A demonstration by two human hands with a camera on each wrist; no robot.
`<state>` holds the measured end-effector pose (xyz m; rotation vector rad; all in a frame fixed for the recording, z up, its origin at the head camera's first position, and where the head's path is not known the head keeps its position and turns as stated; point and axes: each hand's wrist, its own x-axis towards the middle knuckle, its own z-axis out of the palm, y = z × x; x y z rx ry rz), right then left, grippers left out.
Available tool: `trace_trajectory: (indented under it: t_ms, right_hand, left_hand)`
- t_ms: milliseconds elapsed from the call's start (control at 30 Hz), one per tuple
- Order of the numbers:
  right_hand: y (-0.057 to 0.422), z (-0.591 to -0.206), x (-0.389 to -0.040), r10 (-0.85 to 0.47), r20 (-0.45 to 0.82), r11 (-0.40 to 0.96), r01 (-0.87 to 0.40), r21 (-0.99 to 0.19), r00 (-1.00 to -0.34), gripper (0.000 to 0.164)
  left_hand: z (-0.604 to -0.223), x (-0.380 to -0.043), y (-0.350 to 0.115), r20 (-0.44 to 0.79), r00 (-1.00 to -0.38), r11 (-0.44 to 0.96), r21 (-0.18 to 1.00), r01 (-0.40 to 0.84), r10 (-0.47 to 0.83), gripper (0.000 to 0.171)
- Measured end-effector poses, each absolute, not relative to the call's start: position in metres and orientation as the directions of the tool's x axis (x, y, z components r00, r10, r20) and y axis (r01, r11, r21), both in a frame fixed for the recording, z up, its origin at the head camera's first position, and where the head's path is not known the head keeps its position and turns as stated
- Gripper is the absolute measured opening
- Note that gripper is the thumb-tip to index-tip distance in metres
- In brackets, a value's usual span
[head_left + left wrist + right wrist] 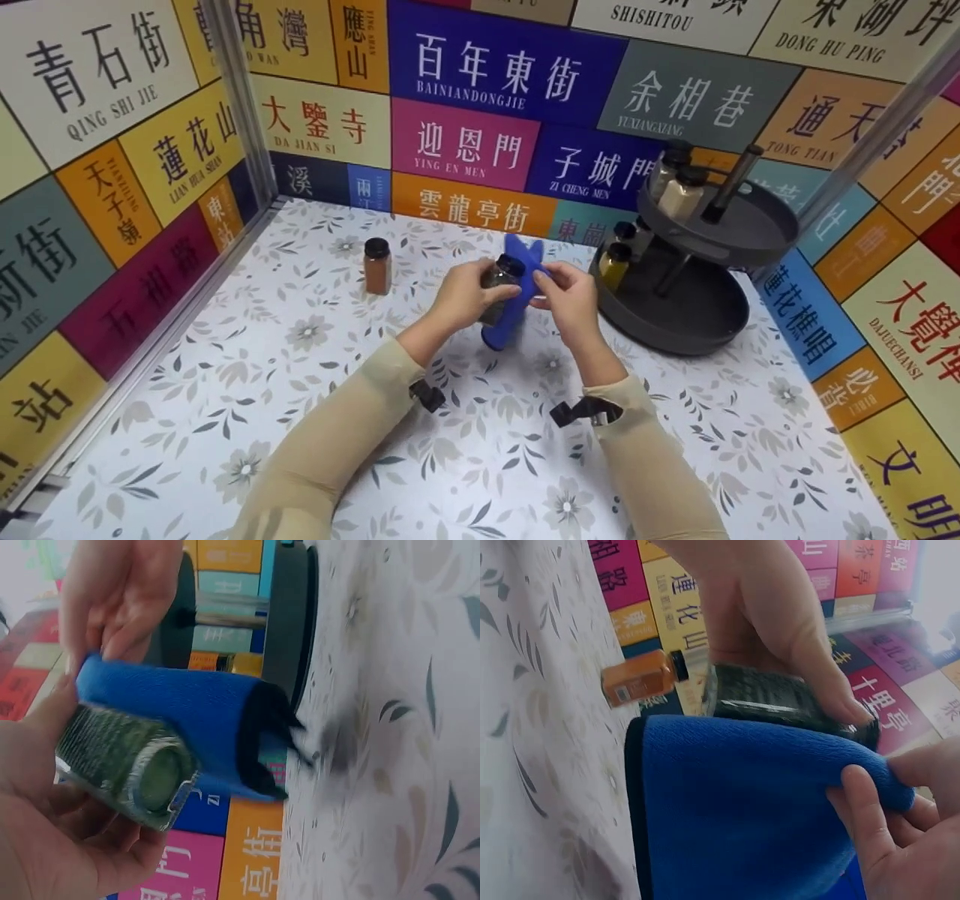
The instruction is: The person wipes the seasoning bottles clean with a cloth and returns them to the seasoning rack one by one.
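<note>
My left hand (461, 296) grips a square glass spice jar (124, 757) with dark green contents and a black lid (510, 265), its thumb across the upper part. In my right hand (574, 304) a blue cloth (735, 795) with dark edging is pinched between thumb and fingers. The cloth hangs down right beside the jar, overlapping its side in the left wrist view. Both hands are held over the table, close together. Left of them stands another spice jar (377, 271) with reddish-brown powder and a black lid.
A black two-tier round rack (675, 322) stands at the back right. Its upper tier carries jars, including one with pale contents (681, 196); a yellow jar (616, 266) stands on the lower. Panels with printed signs (465, 146) enclose the flowered tabletop (480, 450).
</note>
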<state>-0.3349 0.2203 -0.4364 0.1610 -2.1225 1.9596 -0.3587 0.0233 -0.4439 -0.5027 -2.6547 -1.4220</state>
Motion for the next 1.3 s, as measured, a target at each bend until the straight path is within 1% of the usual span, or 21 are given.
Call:
trace_trajectory:
  t_ms: [100,233,333,433,567,767,867,1033,1167,1300]
  right_hand:
    - [0.221,-0.435,-0.332,0.09,0.267,0.155,-0.251,-0.956,-0.96,0.022]
    - [0.224,-0.431,-0.328,0.114,0.286,0.244,-0.252,-0.936,-0.952,0.02]
    - [0.224,-0.429,-0.326,0.113,0.289,0.279,-0.249,-0.928,-0.951,0.02]
    - [0.222,-0.428,-0.324,0.098,0.282,0.285,-0.244,-0.927,-0.955,0.021]
    - [0.221,-0.425,-0.321,0.084,0.283,0.288,-0.248,-0.925,-0.955,0.023]
    - [0.221,-0.425,-0.321,0.039,0.299,0.297,-0.274,-0.915,-0.954,0.023]
    - [0.22,-0.428,-0.322,0.008,0.298,0.297,-0.282,-0.912,-0.954,0.022]
    - [0.216,-0.433,-0.324,-0.021,0.261,0.306,-0.255,-0.917,-0.965,0.023]
    - [0.213,-0.433,-0.323,0.003,0.251,0.299,-0.239,-0.924,-0.968,0.025]
    - [0.213,-0.43,-0.319,0.045,0.288,0.265,-0.266,-0.927,-0.957,0.023]
  left_hand:
    - [-0.445,-0.353,0.028,0.199,-0.929,0.513,0.787,0.342,0.313,0.055]
    - [-0.446,-0.35,0.03,0.178,-0.881,0.453,0.802,0.388,0.438,0.062]
    - [-0.445,-0.35,0.027,0.171,-0.848,0.407,0.818,0.405,0.501,0.06]
    - [-0.444,-0.349,0.022,0.165,-0.837,0.384,0.831,0.403,0.522,0.058]
    - [-0.442,-0.35,0.017,0.199,-0.843,0.38,0.824,0.42,0.501,0.058]
    - [-0.438,-0.352,0.015,0.267,-0.852,0.406,0.789,0.461,0.45,0.049]
    - [-0.435,-0.35,0.014,0.297,-0.85,0.372,0.8,0.47,0.435,0.047]
    - [-0.431,-0.348,0.012,0.361,-0.845,0.289,0.824,0.487,0.396,0.049]
    - [-0.431,-0.347,0.012,0.409,-0.839,0.263,0.819,0.511,0.358,0.049]
    - [-0.433,-0.347,0.013,0.436,-0.833,0.265,0.805,0.53,0.342,0.049]
